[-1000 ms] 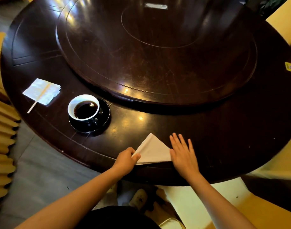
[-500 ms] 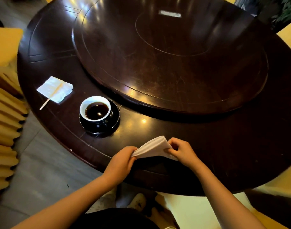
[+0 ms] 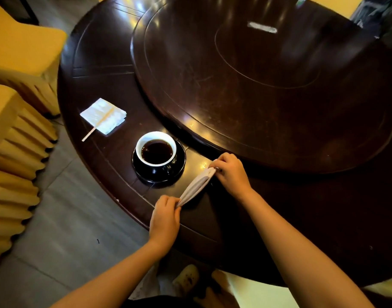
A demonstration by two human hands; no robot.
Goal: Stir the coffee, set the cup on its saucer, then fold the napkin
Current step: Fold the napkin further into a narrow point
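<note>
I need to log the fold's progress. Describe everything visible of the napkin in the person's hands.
The napkin is white, thin and soft-looking, cloth or paper I cannot tell. It is folded into a narrow, layered band seen nearly edge-on, running diagonally. The left hand pinches its near lower end, the right hand its far upper end beside the saucer. It appears lifted off the dark table, sagging slightly; contact with the wood is unclear.

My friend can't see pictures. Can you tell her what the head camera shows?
Two bare hands, left hand and right hand, pinch opposite ends of a folded white napkin above a dark round table. Beside it, a cup of black coffee sits on a black saucer; farther left, a wooden stirrer lies across another napkin.
</note>
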